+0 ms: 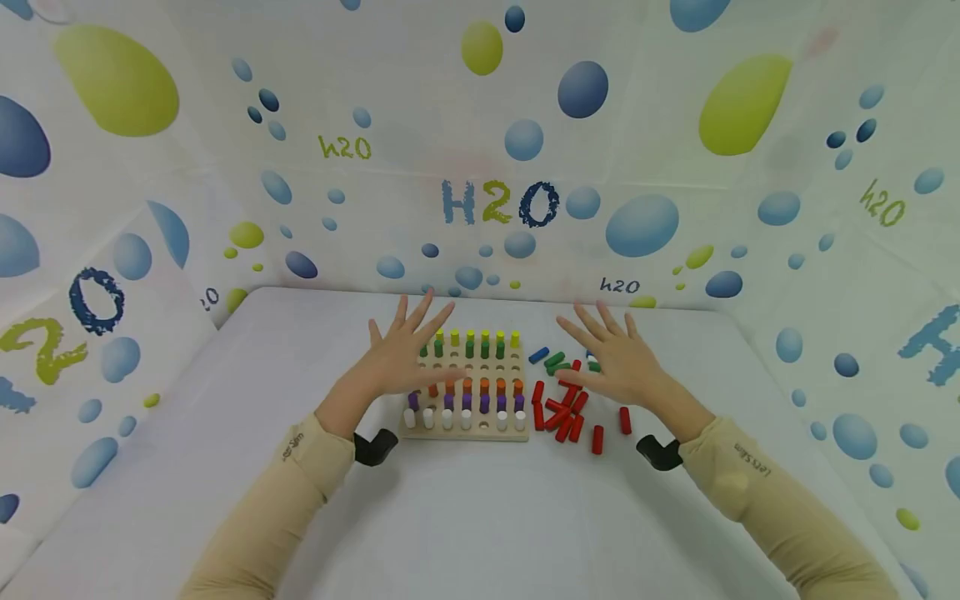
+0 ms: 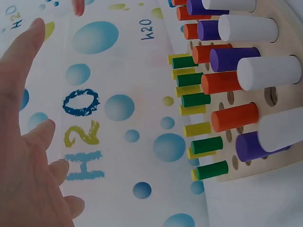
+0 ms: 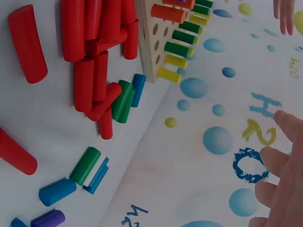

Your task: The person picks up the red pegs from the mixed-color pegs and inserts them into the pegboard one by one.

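A wooden pegboard [image 1: 465,434] lies on the table, with rows of upright pegs: yellow [image 1: 515,338], green [image 1: 485,349], orange [image 1: 483,387], purple [image 1: 483,404] and white [image 1: 447,418]. Some holes have no peg. Above the board's left part hovers my left hand [image 1: 397,358], fingers spread, holding nothing. My right hand [image 1: 618,362] hangs over the loose pegs on the right, likewise spread and holding nothing; it hides part of them. Several red pegs [image 1: 597,440] lie in a heap beside the board, with green pegs [image 3: 85,165] and a blue peg [image 1: 539,356] behind.
In the right wrist view a purple peg [image 3: 48,218] and another blue peg [image 3: 57,191] lie apart from the red heap. A white cloth covers the table [image 1: 480,517]. Behind it hangs a curtain [image 1: 420,108] with blue and green drops.
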Tool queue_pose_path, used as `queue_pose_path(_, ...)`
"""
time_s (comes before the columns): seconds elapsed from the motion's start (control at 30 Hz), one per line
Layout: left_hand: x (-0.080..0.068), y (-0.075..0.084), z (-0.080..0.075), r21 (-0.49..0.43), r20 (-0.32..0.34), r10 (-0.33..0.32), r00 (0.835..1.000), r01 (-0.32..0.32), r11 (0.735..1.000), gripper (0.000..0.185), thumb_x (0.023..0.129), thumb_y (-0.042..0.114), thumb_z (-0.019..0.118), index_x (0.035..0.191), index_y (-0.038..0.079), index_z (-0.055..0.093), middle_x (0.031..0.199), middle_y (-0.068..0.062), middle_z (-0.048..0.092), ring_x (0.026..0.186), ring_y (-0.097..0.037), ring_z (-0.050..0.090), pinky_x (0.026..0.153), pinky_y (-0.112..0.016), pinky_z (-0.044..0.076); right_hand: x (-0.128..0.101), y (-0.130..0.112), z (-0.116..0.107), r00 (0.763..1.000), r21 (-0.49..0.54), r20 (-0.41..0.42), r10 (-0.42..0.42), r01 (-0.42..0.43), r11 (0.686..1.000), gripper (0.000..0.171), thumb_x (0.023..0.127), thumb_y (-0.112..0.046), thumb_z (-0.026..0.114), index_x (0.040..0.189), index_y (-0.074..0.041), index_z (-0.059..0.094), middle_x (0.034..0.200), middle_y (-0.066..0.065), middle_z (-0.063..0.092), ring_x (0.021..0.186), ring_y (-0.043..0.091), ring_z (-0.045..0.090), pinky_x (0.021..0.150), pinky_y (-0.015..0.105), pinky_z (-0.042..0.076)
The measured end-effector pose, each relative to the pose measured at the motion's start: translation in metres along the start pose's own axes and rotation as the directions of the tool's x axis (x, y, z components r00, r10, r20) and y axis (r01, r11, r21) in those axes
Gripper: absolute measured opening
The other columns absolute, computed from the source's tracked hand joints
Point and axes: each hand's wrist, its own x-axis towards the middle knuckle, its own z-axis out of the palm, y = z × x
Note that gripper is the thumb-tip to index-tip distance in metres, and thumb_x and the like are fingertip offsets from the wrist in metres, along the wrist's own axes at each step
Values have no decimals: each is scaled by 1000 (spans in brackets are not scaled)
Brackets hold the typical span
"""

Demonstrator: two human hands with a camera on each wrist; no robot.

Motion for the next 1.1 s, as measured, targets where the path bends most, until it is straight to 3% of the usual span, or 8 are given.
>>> queue_pose_path(0.27, -18, -19, 19, -142, 8, -34, 999, 35, 989, 102, 74, 67, 57, 148, 27, 1, 153, -3, -13, 136, -35, -12, 97, -71, -3, -5, -1, 12, 1000, 42, 9, 6, -6, 999, 81, 82, -65, 47, 147, -23, 22, 152, 11, 12, 137, 37, 0, 104, 63, 3)
queue_pose_path(0.57, -28, -35, 48, -303, 43, -64, 997, 74, 950, 104, 77, 52, 66, 148, 15, 0, 153, -10, -8, 137, -33, -8, 103, -65, 0, -8, -2, 27, 1000, 121, 14, 9, -10, 993, 77, 84, -58, 50, 146, -20, 25, 152, 12, 14, 137, 38, 5, 104, 63, 6)
queue_pose_path(0.93, -34, -42, 67, -368, 100, -128, 987, 156, 916, 117, 69, 58, 69, 147, 6, 0, 152, -14, -6, 138, -33, -3, 107, -57, 6, -13, -6, 48, 999, 215, 32, 5, -12, 977, 77, 82, -58, 54, 144, -19, 31, 150, 10, 19, 137, 36, 10, 104, 62, 7)
queue_pose_path(1.1, -33, -48, 77, -379, 90, -104, 990, 131, 916, 117, 70, 56, 70, 146, 0, 1, 151, -18, -3, 137, -36, -1, 106, -58, 7, -15, -7, 59, 1000, 240, 30, 2, -9, 971, 77, 81, -55, 58, 143, -18, 33, 150, 11, 22, 136, 36, 14, 104, 61, 11)
